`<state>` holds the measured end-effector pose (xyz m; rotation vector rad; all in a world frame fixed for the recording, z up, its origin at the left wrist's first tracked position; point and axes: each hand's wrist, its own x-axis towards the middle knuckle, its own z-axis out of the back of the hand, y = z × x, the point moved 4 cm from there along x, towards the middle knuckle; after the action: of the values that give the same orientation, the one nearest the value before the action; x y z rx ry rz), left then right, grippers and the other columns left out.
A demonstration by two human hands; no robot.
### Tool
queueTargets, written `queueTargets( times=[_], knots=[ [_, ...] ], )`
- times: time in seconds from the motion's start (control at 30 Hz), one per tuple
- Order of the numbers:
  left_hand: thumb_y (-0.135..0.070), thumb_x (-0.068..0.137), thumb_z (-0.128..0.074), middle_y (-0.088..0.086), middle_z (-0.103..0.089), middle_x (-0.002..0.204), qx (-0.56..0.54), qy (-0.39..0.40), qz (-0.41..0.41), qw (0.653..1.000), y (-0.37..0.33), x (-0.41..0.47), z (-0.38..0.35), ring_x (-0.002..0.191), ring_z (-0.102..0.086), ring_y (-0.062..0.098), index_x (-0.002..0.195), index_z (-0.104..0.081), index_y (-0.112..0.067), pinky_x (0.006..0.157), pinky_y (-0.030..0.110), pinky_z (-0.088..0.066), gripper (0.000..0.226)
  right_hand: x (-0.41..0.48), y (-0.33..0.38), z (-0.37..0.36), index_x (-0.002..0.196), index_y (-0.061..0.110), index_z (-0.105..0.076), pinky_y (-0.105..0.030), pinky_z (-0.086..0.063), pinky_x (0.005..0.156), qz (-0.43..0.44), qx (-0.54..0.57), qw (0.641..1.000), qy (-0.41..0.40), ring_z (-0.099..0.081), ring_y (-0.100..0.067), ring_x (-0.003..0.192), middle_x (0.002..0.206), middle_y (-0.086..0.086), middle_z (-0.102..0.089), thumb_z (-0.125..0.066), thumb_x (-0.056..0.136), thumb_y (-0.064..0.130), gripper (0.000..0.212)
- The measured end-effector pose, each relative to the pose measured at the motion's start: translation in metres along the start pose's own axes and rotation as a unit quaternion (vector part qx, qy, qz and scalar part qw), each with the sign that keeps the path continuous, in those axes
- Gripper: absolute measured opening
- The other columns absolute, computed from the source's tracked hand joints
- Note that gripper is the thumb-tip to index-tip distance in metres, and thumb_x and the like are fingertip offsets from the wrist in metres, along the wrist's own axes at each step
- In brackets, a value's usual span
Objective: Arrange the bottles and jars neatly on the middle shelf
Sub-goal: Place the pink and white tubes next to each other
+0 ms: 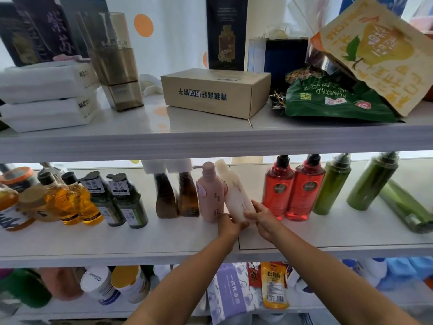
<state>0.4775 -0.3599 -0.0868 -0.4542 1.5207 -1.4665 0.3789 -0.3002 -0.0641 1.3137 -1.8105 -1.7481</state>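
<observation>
While both forearms are stretched up from the lower edge of the view, a white bottle [236, 195] is gripped at its base by the left hand [230, 225] and the right hand [263, 221], the fingers of each closed around its lower part. The white bottle is tilted, with its top leaning to the left, and its base is at the front part of the middle shelf [328, 233]. Just to the left of the white bottle, touching it or nearly so, a pink pump bottle [209, 193] is standing upright. Further left of it, two brown bottles [177, 198] are placed, then two dark green bottles [121, 200] and two amber bottles [70, 200]. To the right of the white bottle, two red pump bottles [293, 188] are seen side by side, and beyond them two green bottles [351, 184] upright and one more green bottle [405, 205] lying down. Above the white bottle, on the upper shelf, a cardboard box [215, 92] is resting.
</observation>
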Motion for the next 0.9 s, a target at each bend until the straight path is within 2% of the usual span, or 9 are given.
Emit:
queueTargets(
  times=[0.1, 0.23, 0.33, 0.47, 0.57, 0.7, 0.8, 0.9],
  knots=[
    [-0.018, 0.072, -0.08, 0.014, -0.065, 0.109, 0.064, -0.02, -0.037, 0.997, -0.001, 0.001, -0.003, 0.099, -0.063, 0.028, 0.108, -0.054, -0.002, 0.088, 0.043, -0.054, 0.048, -0.001, -0.004, 0.003, 0.134, 0.001, -0.043, -0.033, -0.05, 0.082, 0.026, 0.008, 1.0, -0.002, -0.051, -0.029, 0.112, 0.121, -0.018, -0.055, -0.056, 0.085, -0.011, 0.052],
    [-0.023, 0.074, -0.078, 0.011, -0.062, 0.105, 0.13, -0.039, -0.081, 0.987, -0.007, -0.001, -0.002, 0.096, -0.062, 0.025, 0.107, -0.053, -0.004, 0.083, 0.038, -0.054, 0.046, -0.005, -0.007, 0.004, 0.133, 0.004, -0.046, -0.034, -0.049, 0.087, 0.047, -0.017, 0.998, -0.039, -0.051, -0.028, 0.117, 0.117, -0.01, -0.057, -0.057, 0.088, -0.003, 0.047],
    [-0.027, 0.077, -0.076, 0.008, -0.058, 0.109, 0.177, -0.034, -0.117, 0.977, -0.01, 0.0, -0.001, 0.1, -0.059, 0.023, 0.111, -0.053, -0.008, 0.086, 0.036, -0.053, 0.045, -0.012, -0.006, 0.008, 0.13, 0.008, -0.052, -0.028, -0.045, 0.087, 0.076, -0.058, 0.992, -0.086, -0.053, -0.019, 0.109, 0.113, -0.005, -0.059, -0.06, 0.087, 0.002, 0.043],
    [-0.024, 0.083, -0.071, 0.009, -0.052, 0.11, 0.252, -0.04, -0.176, 0.951, -0.013, 0.0, 0.0, 0.099, -0.055, 0.023, 0.11, -0.051, -0.009, 0.088, 0.034, -0.052, 0.038, -0.016, -0.007, 0.014, 0.123, 0.007, -0.06, -0.027, -0.05, 0.082, 0.117, -0.105, 0.981, -0.115, -0.06, -0.019, 0.099, 0.113, -0.006, -0.065, -0.069, 0.081, 0.005, 0.042],
    [-0.025, 0.086, -0.067, 0.008, -0.053, 0.111, 0.293, -0.045, -0.205, 0.933, -0.012, -0.001, 0.001, 0.099, -0.056, 0.022, 0.113, -0.049, -0.01, 0.085, 0.03, -0.052, 0.035, -0.015, -0.004, 0.016, 0.113, 0.009, -0.067, -0.032, -0.05, 0.083, 0.132, -0.211, 0.957, -0.148, -0.062, -0.017, 0.091, 0.101, 0.0, -0.068, -0.073, 0.078, 0.01, 0.035],
    [-0.026, 0.089, -0.064, 0.008, -0.055, 0.113, 0.325, -0.06, -0.217, 0.918, -0.013, -0.003, 0.0, 0.098, -0.058, 0.021, 0.115, -0.048, -0.011, 0.082, 0.029, -0.055, 0.034, -0.013, -0.005, 0.015, 0.097, 0.012, -0.071, -0.039, -0.054, 0.081, 0.162, -0.306, 0.923, -0.167, -0.066, -0.017, 0.086, 0.094, -0.002, -0.072, -0.076, 0.075, 0.016, 0.023],
    [-0.023, 0.09, -0.062, 0.007, -0.057, 0.111, 0.338, -0.074, -0.206, 0.915, -0.013, -0.005, -0.002, 0.095, -0.06, 0.021, 0.112, -0.047, -0.011, 0.08, 0.03, -0.056, 0.029, -0.011, -0.007, 0.014, 0.083, 0.016, -0.068, -0.037, -0.054, 0.073, 0.187, -0.356, 0.899, -0.172, -0.066, -0.017, 0.082, 0.085, 0.001, -0.072, -0.072, 0.078, 0.019, 0.007],
    [-0.016, 0.092, -0.058, 0.008, -0.057, 0.11, 0.361, -0.077, -0.2, 0.908, -0.015, -0.007, -0.004, 0.093, -0.059, 0.02, 0.111, -0.047, -0.011, 0.076, 0.027, -0.054, 0.022, -0.011, -0.006, 0.015, 0.08, 0.015, -0.065, -0.031, -0.049, 0.066, 0.191, -0.392, 0.881, -0.186, -0.066, -0.019, 0.081, 0.083, 0.0, -0.071, -0.066, 0.083, 0.022, 0.008]
  ],
)
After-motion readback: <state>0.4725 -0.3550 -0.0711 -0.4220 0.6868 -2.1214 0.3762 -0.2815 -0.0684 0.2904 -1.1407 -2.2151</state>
